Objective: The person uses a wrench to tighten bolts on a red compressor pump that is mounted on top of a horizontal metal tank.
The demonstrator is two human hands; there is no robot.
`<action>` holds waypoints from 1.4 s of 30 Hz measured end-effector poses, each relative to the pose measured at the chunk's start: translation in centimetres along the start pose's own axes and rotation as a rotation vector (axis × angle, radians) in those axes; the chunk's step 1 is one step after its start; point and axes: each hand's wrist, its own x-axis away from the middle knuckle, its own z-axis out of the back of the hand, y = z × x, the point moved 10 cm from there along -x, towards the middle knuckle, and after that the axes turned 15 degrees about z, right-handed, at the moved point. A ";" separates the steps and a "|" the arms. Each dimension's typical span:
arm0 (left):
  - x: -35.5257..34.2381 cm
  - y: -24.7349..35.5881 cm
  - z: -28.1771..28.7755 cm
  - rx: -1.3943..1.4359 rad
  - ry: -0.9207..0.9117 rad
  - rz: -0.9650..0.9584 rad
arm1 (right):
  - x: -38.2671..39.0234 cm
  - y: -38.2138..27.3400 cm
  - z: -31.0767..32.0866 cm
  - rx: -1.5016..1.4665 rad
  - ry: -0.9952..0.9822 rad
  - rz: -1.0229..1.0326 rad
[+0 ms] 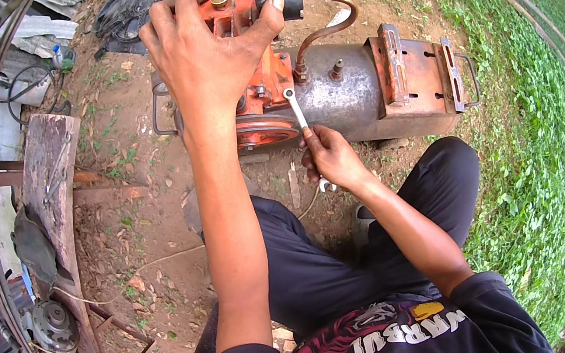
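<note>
An orange-red air compressor pump [273, 77] sits on a worn grey metal tank [350, 90]. My left hand [202, 55] lies over the top of the pump with its fingers spread; the thumb rests against a black cylindrical fitting [287, 2]. A curved copper pipe [350, 8] runs from that fitting down to the tank. In my right hand [331, 157] is a combination wrench [297, 110], held around its shank. Its ring end is at the pump's base by the pipe joint, and its open jaw sticks out below my fingers. A red pulley wheel [264, 132] shows under my left wrist.
A rusty bracket plate [422, 74] with slots tops the tank's right end. At left, a weathered wooden plank [51, 178] carries thin metal tools, with a round metal part [53, 327] nearby. Dark scrap [128, 15] lies behind; grass [530, 135] grows at right.
</note>
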 end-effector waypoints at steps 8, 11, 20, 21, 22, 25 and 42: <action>-0.1 0.0 -0.1 0.016 0.014 -0.003 | -1.4 -0.3 3.5 0.274 -0.142 -0.143; -0.1 -0.6 0.0 0.016 0.029 -0.018 | -4.6 -4.7 7.9 0.733 -0.306 -0.083; -0.1 -0.2 -0.2 0.031 0.058 -0.018 | -2.1 -13.2 8.2 0.916 -0.063 0.447; -0.1 -0.4 0.0 0.024 0.060 -0.018 | -0.8 -12.8 7.9 0.823 -0.033 0.425; -0.1 -0.3 0.0 0.020 0.042 0.004 | 0.2 -11.8 7.4 0.763 -0.030 0.400; 0.0 -0.2 0.2 0.012 -0.001 0.046 | 1.4 -6.5 4.8 0.569 0.016 0.371; 0.0 -0.2 0.2 0.033 0.031 -0.018 | -0.1 -6.8 2.3 1.484 -0.178 0.573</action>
